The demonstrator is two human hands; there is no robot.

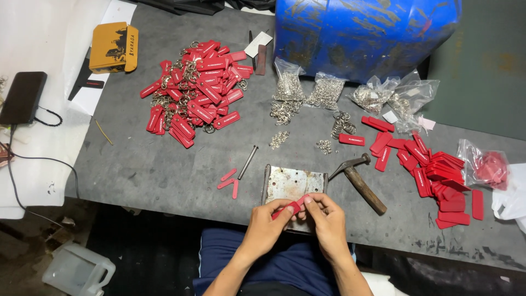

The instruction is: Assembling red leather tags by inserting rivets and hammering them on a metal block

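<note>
Both hands, left hand and right hand, pinch one red tag between them, just above the metal plate at the surface's near edge; a hammer lies beside.

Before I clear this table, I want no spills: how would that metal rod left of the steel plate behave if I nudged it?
The metal rod is a slim, smooth cylinder lying flat on the grey table, so it would probably roll. It looks solid and stiff, likely heavy for its size. The loose red strips beside it might stop it; they look light and would slide.
</note>
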